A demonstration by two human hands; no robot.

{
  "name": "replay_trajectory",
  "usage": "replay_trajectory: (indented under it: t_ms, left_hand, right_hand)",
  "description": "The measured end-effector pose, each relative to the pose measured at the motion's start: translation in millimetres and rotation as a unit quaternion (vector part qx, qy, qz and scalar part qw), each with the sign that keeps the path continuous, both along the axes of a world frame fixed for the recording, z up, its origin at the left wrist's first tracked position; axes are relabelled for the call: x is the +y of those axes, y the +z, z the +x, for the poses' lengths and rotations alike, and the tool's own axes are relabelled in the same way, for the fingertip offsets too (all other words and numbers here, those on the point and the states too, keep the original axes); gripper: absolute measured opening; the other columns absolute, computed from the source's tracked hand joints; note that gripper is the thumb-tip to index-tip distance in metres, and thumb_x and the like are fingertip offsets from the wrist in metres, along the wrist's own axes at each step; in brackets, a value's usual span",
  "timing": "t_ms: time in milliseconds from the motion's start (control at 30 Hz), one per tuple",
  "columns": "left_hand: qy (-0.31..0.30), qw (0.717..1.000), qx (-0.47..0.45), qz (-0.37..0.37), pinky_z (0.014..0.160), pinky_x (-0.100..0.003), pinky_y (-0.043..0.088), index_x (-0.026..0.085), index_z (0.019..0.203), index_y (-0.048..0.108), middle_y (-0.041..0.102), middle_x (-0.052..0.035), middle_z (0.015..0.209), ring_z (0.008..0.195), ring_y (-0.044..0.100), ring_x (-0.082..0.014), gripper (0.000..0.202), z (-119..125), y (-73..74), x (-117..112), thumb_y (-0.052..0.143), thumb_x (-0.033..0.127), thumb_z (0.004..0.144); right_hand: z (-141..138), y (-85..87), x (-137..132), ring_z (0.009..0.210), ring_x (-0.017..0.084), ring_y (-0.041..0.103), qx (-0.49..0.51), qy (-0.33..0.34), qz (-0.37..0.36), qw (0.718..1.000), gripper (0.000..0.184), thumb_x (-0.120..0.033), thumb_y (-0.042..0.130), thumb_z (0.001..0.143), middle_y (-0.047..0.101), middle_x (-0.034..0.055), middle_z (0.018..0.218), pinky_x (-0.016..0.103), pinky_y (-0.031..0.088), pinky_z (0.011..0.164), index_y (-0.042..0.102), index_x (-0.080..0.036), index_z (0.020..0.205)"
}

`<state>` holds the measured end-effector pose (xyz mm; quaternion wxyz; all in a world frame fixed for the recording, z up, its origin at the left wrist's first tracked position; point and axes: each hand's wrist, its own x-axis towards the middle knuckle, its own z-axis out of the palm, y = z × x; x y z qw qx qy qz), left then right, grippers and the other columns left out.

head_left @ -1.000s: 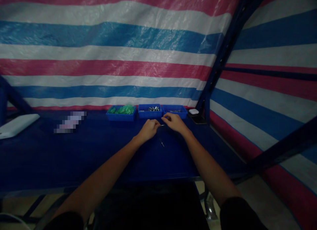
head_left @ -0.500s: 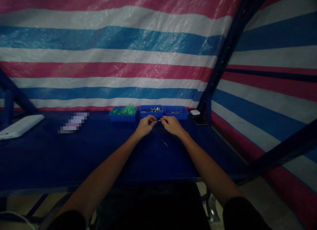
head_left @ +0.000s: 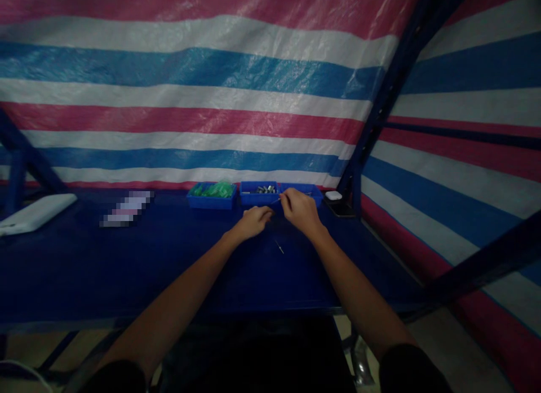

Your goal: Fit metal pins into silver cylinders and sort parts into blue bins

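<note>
My left hand (head_left: 255, 220) rests on the dark blue table (head_left: 169, 263) with its fingers curled in a pinch; what it holds is too small to make out. My right hand (head_left: 298, 208) is raised a little, just right of it, and pinches a thin metal pin (head_left: 276, 201) that points left toward the middle bin. Another thin metal pin (head_left: 279, 246) lies loose on the table below the two hands. Three blue bins stand behind the hands: a left bin with green pieces (head_left: 211, 194), a middle bin with small metal parts (head_left: 260, 191), and a right bin (head_left: 313, 191) partly hidden by my right hand.
A white flat device (head_left: 36, 212) lies at the table's far left. A small white case (head_left: 333, 195) sits on a dark phone (head_left: 341, 208) at the right end. A blue steel frame post (head_left: 380, 105) rises at the right. Striped tarpaulin walls close in behind and to the right.
My right hand has lifted and moved back toward the bins with the thin pin. My left hand has sunk slightly toward the table. The hands, joined half a second ago, are now apart.
</note>
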<state>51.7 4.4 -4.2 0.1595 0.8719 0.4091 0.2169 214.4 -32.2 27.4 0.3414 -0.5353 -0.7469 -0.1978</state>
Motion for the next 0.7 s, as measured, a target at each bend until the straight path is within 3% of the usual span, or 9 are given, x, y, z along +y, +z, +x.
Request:
replay_trajectory:
  t_ms: [133,200,267,333,400,467,600,700]
  left_hand:
    - [-0.145,0.984,0.092,-0.042,0.088,-0.039,0.032,0.03,0.099,0.062,0.057,-0.0014,0.106,0.104,0.047,-0.0225,0.024,-4.6,4.7,-9.6,0.057,0.032,0.076]
    - [-0.184,0.976,0.104,-0.047,0.09,-0.042,0.028,0.032,0.094,0.064,0.053,-0.0007,0.111,0.109,0.042,-0.0241,0.021,-4.5,5.8,-14.9,0.061,0.035,0.073]
    - [-0.195,0.974,0.106,-0.044,0.091,-0.044,0.025,0.03,0.087,0.065,0.052,-0.0004,0.11,0.11,0.041,-0.024,0.014,-1.4,5.3,-19.5,0.061,0.034,0.074]
    - [-0.192,0.975,0.105,-0.032,0.091,-0.043,0.024,0.026,0.082,0.064,0.053,-0.0004,0.107,0.108,0.041,-0.023,0.009,3.4,3.2,-22.2,0.059,0.032,0.076]
    - [-0.173,0.98,0.1,-0.02,0.089,-0.041,0.026,0.023,0.081,0.062,0.056,-0.0009,0.101,0.104,0.044,-0.0214,0.009,7.9,0.5,-21.8,0.054,0.028,0.08]
    - [-0.129,0.988,0.085,-0.014,0.086,-0.038,0.029,0.021,0.083,0.06,0.059,-0.0017,0.093,0.098,0.047,-0.0201,0.012,10.1,-1.6,-17.7,0.048,0.026,0.083]
    - [-0.013,1.0,-0.001,-0.005,0.075,-0.029,0.036,0.018,0.084,0.059,0.062,-0.002,0.081,0.082,0.053,-0.0173,0.019,5.2,-2.0,-1.7,0.042,0.026,0.084]
    - [0.054,0.995,-0.082,-0.005,0.066,-0.025,0.038,0.016,0.079,0.06,0.062,-0.002,0.072,0.069,0.054,-0.0152,0.029,-2.9,-2.2,10.1,0.036,0.031,0.086]
  right_hand:
    - [13.5,7.3,2.3,0.073,0.017,0.059,0.099,-0.009,0.156,0.983,0.033,-0.031,0.027,0.091,0.063,0.0093,0.081,0.027,0.04,0.069,0.056,-0.015,0.089]
    - [23.9,9.4,7.8,0.077,0.018,0.059,0.135,-0.062,0.174,0.973,0.036,-0.032,0.026,0.092,0.063,0.011,0.085,0.028,0.04,0.072,0.057,-0.014,0.093]
    - [35.9,8.2,15.0,0.081,0.019,0.059,0.139,-0.137,0.117,0.974,0.035,-0.033,0.028,0.091,0.064,0.0116,0.09,0.03,0.04,0.073,0.057,-0.014,0.099]
    - [46.9,3.3,21.1,0.082,0.021,0.06,0.112,-0.199,-0.008,0.974,0.034,-0.037,0.035,0.089,0.065,0.0113,0.089,0.03,0.041,0.071,0.059,-0.015,0.1]
    - [53.0,-3.3,24.0,0.08,0.022,0.06,0.093,-0.217,-0.128,0.963,0.034,-0.042,0.041,0.086,0.066,0.0102,0.086,0.029,0.04,0.068,0.061,-0.017,0.097]
    - [51.2,-8.5,23.3,0.079,0.02,0.06,0.096,-0.179,-0.186,0.962,0.035,-0.044,0.04,0.087,0.066,0.008,0.084,0.027,0.04,0.067,0.062,-0.019,0.096]
    - [25.4,-10.8,15.9,0.074,0.014,0.059,0.09,0.0,-0.19,0.978,0.037,-0.042,0.032,0.09,0.066,0.0029,0.079,0.023,0.037,0.064,0.062,-0.02,0.095]
    - [2.2,-10.8,9.3,0.07,0.013,0.058,0.033,0.078,-0.187,0.979,0.031,-0.042,0.04,0.088,0.064,0.0019,0.077,0.022,0.035,0.061,0.061,-0.02,0.092]
